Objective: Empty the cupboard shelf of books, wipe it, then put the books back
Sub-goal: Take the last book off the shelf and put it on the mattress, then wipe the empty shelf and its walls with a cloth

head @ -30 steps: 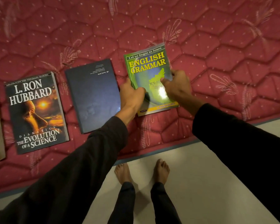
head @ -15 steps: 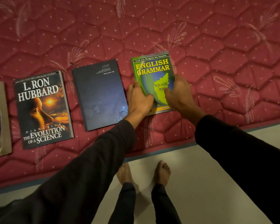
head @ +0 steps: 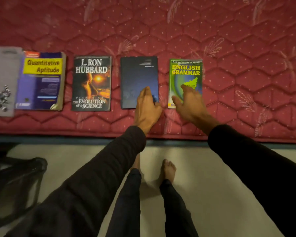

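Five books lie flat in a row along the near edge of the red quilted mattress (head: 229, 48), covers up. From the left: grey book (head: 2, 79), cut off by the frame; thick, worn "Quantitative Aptitude" (head: 41, 82); black "L. Ron Hubbard" paperback (head: 91, 83); plain dark blue book (head: 137, 77); green "English Grammar" (head: 184, 71). Small gaps separate the last four.

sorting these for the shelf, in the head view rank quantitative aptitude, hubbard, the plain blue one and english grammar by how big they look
1. Quantitative Aptitude book
2. Hubbard book
3. plain blue book, close to the Hubbard, so unsure
4. English Grammar book
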{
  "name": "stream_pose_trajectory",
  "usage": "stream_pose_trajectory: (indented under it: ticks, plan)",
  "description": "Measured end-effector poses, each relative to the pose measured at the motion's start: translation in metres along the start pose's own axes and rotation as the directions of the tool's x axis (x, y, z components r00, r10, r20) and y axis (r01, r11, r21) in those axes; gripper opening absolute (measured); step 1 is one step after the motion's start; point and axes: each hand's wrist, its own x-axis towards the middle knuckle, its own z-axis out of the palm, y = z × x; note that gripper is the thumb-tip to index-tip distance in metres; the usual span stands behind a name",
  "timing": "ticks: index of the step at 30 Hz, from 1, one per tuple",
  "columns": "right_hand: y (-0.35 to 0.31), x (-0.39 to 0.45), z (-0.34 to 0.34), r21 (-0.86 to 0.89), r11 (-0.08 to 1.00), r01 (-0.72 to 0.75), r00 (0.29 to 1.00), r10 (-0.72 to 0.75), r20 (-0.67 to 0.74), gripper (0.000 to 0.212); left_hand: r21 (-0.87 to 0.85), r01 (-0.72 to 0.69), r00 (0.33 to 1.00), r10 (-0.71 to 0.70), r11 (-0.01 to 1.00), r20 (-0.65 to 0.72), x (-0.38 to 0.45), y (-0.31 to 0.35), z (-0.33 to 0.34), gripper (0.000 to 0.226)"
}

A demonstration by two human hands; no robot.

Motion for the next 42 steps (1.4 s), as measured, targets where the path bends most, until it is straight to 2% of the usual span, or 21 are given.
stream_pose_trajectory:
  ticks: [2,6,12,17,22,30,35,42]
  plan:
    - [-0.022,-0.015,-0.011,-0.006,0.999,0.049,0.999,-0.049,0.021,0.048,-0.012,0.026,0.998,-0.027,1.000,-0.048,-0.022,-0.003,-0.017,0.054]
    - [-0.070,-0.047,-0.021,-0.061,0.977,0.204,0.976,-0.199,0.086,0.046,-0.061,0.119,0.986,-0.125,0.991,-0.110,-0.072,-0.013,-0.051,0.057]
    - [-0.148,-0.105,-0.029,-0.075,0.903,0.424,0.891,-0.400,0.216,0.047,-0.112,0.264,0.928,-0.283,0.958,-0.240,-0.152,-0.041,-0.111,0.059]
    - [-0.217,-0.151,-0.030,-0.083,0.799,0.595,0.783,-0.553,0.286,0.045,-0.160,0.322,0.855,-0.359,0.933,-0.375,-0.221,-0.069,-0.169,0.061]
    - [-0.291,-0.196,-0.021,-0.067,0.687,0.724,0.659,-0.659,0.363,0.049,-0.254,0.408,0.745,-0.481,0.877,-0.463,-0.290,-0.111,-0.223,0.060]
    - [-0.412,-0.269,0.030,-0.074,0.500,0.863,0.473,-0.747,0.467,0.043,-0.361,0.506,0.602,-0.621,0.783,-0.502,-0.384,-0.197,-0.293,0.057]
    - [-0.479,-0.306,0.067,-0.038,0.400,0.916,0.356,-0.764,0.539,0.055,-0.446,0.531,0.532,-0.693,0.720,-0.486,-0.424,-0.242,-0.329,0.048]
    - [-0.559,-0.349,0.108,-0.035,0.296,0.955,0.259,-0.767,0.587,0.055,-0.526,0.524,0.435,-0.742,0.670,-0.511,-0.476,-0.293,-0.378,0.035]
